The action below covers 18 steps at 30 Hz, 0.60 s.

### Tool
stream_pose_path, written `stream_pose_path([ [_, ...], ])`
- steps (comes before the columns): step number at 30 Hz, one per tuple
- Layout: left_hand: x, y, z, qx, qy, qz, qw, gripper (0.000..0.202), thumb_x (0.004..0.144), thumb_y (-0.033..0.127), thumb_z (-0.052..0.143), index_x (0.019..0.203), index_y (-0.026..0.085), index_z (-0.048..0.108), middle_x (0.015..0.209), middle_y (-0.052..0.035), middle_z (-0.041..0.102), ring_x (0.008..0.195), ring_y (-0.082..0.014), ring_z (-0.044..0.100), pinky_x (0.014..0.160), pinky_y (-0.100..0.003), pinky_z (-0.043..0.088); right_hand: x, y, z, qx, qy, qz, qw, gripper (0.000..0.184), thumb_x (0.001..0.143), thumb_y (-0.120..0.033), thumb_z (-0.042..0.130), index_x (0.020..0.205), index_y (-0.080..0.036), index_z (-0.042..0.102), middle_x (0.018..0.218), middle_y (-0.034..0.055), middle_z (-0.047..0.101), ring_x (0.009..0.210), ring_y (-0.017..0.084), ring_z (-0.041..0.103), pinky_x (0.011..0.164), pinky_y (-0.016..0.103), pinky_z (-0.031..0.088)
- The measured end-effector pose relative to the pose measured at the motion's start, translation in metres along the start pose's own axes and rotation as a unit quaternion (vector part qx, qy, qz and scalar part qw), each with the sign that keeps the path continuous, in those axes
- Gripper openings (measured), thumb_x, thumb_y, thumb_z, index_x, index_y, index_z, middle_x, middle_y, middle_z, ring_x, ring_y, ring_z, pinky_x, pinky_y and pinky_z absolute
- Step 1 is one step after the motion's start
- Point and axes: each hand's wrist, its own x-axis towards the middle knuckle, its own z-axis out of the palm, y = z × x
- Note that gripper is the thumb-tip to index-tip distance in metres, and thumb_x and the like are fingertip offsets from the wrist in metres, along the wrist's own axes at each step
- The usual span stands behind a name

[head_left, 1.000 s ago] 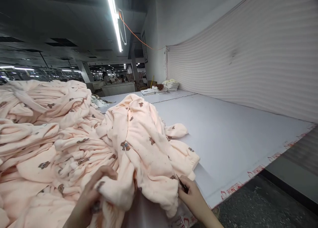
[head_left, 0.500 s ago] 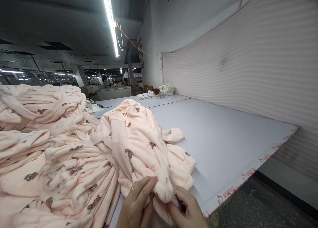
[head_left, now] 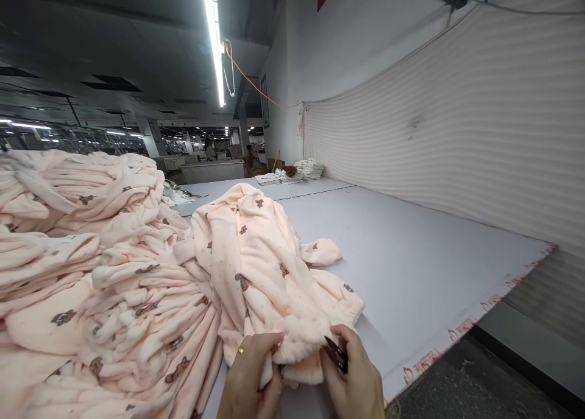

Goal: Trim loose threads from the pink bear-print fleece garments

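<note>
A pale pink fleece garment with small brown bear prints lies on the table in front of me. My left hand, with a gold ring on one finger, pinches the garment's gathered near edge. In my right hand is a pair of black thread snips, its blades pointing up and left beside that edge. The right fingers also touch the fabric at the edge's right end. Part of the snips is hidden in the palm.
A big heap of the same pink garments covers the left side. The pale table stretches right and back to a striped cloth screen. Folded white stacks stand at the far end. Floor shows beyond the right edge.
The garment's near edge has been spread wider between my hands. The snips have come more into sight, blades now showing. My view has shifted slightly.
</note>
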Motion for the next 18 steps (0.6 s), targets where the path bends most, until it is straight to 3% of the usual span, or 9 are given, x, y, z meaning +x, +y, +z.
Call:
stream_pose_path([
  [3, -0.004, -0.002, 0.005, 0.015, 0.006, 0.033, 0.999, 0.048, 0.08, 0.004, 0.045, 0.123, 0.026, 0.047, 0.105, -0.0061, 0.063, 0.096, -0.0207, 0.06, 0.082, -0.031, 0.05, -0.009, 0.002, -0.001, -0.007, -0.044, -0.005, 0.999, 0.024, 0.082, -0.026, 0.055, 0.106, -0.025, 0.055, 0.089, 0.0058, 0.064, 0.071, 0.02, 0.066, 0.06, 0.025, 0.052],
  [6, -0.002, -0.004, 0.004, -0.012, -0.063, 0.028, 0.998, 0.053, 0.077, 0.002, 0.044, 0.125, 0.024, 0.05, 0.106, -0.0073, 0.062, 0.098, -0.0207, 0.058, 0.084, -0.031, 0.049, -0.006, -0.005, -0.008, 0.033, -0.08, 0.011, 0.996, 0.015, 0.084, -0.026, 0.055, 0.099, -0.024, 0.058, 0.085, 0.0066, 0.06, 0.071, 0.02, 0.063, 0.06, 0.024, 0.051],
  [9, 0.008, -0.002, -0.002, -0.095, -0.188, -0.054, 0.976, 0.034, 0.07, 0.003, 0.043, 0.089, 0.02, 0.065, 0.09, -0.0052, 0.061, 0.087, -0.0195, 0.058, 0.077, -0.029, 0.048, 0.013, -0.02, -0.013, 0.102, -0.146, 0.021, 0.984, 0.009, 0.086, -0.029, 0.054, 0.084, -0.022, 0.059, 0.078, 0.0034, 0.055, 0.07, 0.018, 0.056, 0.062, 0.024, 0.046],
  [12, 0.018, 0.001, -0.01, -0.194, -0.243, -0.153, 0.938, 0.023, 0.069, 0.007, 0.042, 0.065, 0.019, 0.062, 0.08, -0.0025, 0.057, 0.083, -0.0186, 0.056, 0.078, -0.028, 0.046, 0.036, -0.029, -0.005, 0.193, -0.242, 0.082, 0.947, 0.024, 0.082, -0.039, 0.059, 0.07, -0.02, 0.051, 0.068, -0.0025, 0.046, 0.064, 0.014, 0.046, 0.057, 0.022, 0.038],
  [15, 0.022, -0.001, -0.016, -0.282, -0.236, -0.227, 0.902, 0.02, 0.073, 0.013, 0.046, 0.072, 0.019, 0.065, 0.084, -0.0012, 0.057, 0.085, -0.0184, 0.055, 0.079, -0.028, 0.045, 0.045, -0.027, 0.013, 0.25, -0.29, 0.181, 0.906, 0.03, 0.084, -0.044, 0.056, 0.07, -0.019, 0.046, 0.066, -0.0048, 0.039, 0.063, 0.012, 0.041, 0.057, 0.022, 0.035],
  [16, 0.022, -0.003, -0.018, -0.309, -0.235, -0.249, 0.887, 0.021, 0.073, 0.014, 0.047, 0.077, 0.019, 0.067, 0.085, -0.001, 0.058, 0.085, -0.0185, 0.055, 0.078, -0.028, 0.045, 0.044, -0.026, 0.019, 0.244, -0.291, 0.192, 0.905, 0.029, 0.084, -0.043, 0.056, 0.072, -0.019, 0.045, 0.066, -0.005, 0.039, 0.064, 0.012, 0.041, 0.058, 0.022, 0.035],
  [18, 0.022, -0.007, -0.02, -0.352, -0.238, -0.274, 0.863, 0.025, 0.073, 0.013, 0.047, 0.086, 0.019, 0.068, 0.087, -0.0009, 0.06, 0.084, -0.0185, 0.056, 0.077, -0.028, 0.046, 0.039, -0.025, 0.027, 0.188, -0.267, 0.17, 0.93, 0.026, 0.084, -0.04, 0.057, 0.073, -0.02, 0.045, 0.066, -0.0055, 0.04, 0.064, 0.012, 0.041, 0.06, 0.023, 0.035],
])
